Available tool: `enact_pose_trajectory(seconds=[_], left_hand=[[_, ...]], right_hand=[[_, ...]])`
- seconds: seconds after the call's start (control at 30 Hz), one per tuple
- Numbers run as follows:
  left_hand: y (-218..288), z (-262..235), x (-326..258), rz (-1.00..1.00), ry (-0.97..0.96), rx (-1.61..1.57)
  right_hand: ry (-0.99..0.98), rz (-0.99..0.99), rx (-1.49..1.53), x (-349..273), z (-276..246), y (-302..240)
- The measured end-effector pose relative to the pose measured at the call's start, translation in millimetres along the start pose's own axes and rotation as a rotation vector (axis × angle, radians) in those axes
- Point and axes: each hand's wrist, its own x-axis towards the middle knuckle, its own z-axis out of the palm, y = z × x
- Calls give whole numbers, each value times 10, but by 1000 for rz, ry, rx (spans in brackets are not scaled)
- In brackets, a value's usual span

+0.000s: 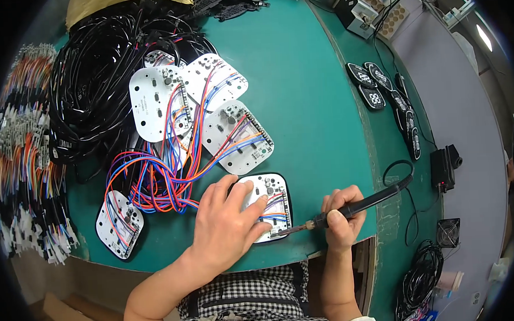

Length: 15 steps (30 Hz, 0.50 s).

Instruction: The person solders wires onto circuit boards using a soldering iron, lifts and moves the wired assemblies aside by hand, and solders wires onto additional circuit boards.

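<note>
In front of me a white circuit board (pixel 274 182) with rounded corners lies on the green mat, in a dark-rimmed casing. My left hand (pixel 222 222) holds it down, fingers on its left and upper part, with the thumb by its lower edge. Coloured wires run across the board. My right hand (pixel 344 217) is closed round the handle of a black soldering iron (pixel 370 200). The iron's tip rests at or just above the board's lower right edge; contact is too small to make out.
Several wired white boards (pixel 239 139) lie beyond, joined to a bundle of red, blue and purple wires (pixel 154 176). Another cased board (pixel 119 225) sits left. Black cables (pixel 93 93) and stacked wire ends (pixel 27 147) fill the far left. A black box (pixel 442 168) and fan (pixel 448 233) stand right.
</note>
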Motion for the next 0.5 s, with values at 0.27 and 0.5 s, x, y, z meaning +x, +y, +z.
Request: enact_pose_trajectory(seconds=[0.27, 0.5], left_hand=[[-71, -147, 17, -3, -146, -68], [-79, -153, 21, -11, -164, -72]], right_hand=[[-68, 16, -32, -21, -7, 9], [-73, 17, -36, -20, 4, 12]])
